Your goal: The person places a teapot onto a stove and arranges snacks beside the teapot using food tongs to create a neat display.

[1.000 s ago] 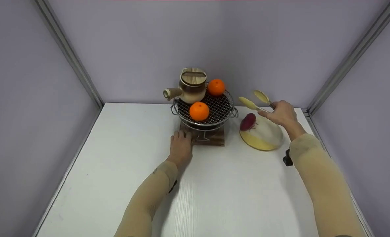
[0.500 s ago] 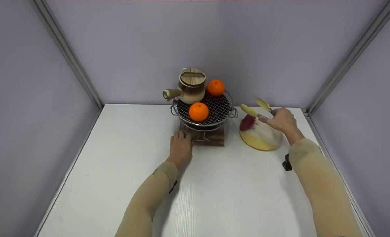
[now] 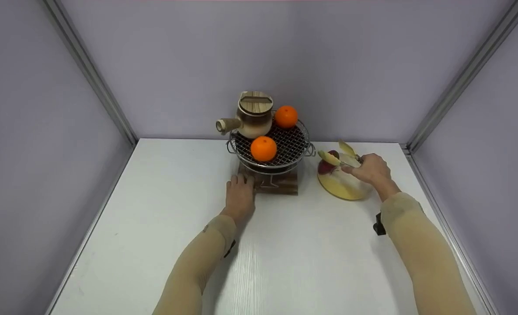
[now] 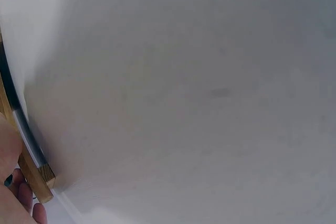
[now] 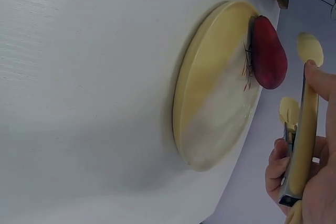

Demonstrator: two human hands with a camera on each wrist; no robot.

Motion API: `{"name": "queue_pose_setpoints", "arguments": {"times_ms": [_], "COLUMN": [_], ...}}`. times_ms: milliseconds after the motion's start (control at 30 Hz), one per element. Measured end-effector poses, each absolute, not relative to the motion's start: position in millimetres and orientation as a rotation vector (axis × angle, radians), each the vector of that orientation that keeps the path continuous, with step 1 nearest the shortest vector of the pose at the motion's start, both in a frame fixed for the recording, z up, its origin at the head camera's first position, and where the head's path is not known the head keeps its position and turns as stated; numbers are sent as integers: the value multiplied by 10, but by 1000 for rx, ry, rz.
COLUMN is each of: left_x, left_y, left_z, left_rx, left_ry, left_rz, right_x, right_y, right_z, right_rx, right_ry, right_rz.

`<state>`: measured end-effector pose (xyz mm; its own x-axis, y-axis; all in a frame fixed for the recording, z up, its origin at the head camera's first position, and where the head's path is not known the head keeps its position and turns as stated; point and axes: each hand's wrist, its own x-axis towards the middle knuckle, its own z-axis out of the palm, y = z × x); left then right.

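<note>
My left hand [image 3: 240,197] grips the left front corner of the wooden base [image 3: 280,184] under a round grill [image 3: 291,146]. In the left wrist view, its thumb and fingers close round the wooden edge [image 4: 35,181]. My right hand [image 3: 372,169] holds tongs [image 3: 329,158] with cream-coloured tips, spread apart over the plate [image 3: 342,190]. On that cream and yellow plate lies a dark red sweet potato [image 5: 269,53] with thin rootlets. One tong tip partly covers it in the head view; the right wrist view shows the tips apart from it.
A small brown pot [image 3: 255,122] with a wooden lid and side handle stands on the grill's mesh. Two oranges [image 3: 263,149] rest there too. Grey walls [image 3: 328,65] enclose the white table [image 3: 162,183] behind and at both sides.
My right hand has lowered the tongs toward the plate, and a tip now overlaps the sweet potato in the head view. My left hand has stayed at the base.
</note>
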<state>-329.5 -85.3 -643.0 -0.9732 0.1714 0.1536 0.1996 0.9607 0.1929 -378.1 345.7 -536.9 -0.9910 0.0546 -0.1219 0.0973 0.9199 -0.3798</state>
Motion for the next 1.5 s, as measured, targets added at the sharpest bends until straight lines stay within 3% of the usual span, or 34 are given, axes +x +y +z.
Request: {"name": "queue_pose_setpoints", "arguments": {"times_ms": [633,1500], "left_x": [-3298,-3291], "left_y": [-845,-836], "left_z": [-6432,-6420], "left_rx": [-275,-277], "left_ry": [-2989,-2976], "left_rz": [-321,-354], "right_x": [-3740,-3791], "right_y": [3400,3452], "right_z": [-5529,-5474], "right_rx": [184,119], "right_ry": [2885,2930], "right_rz": [-605,-565]}}
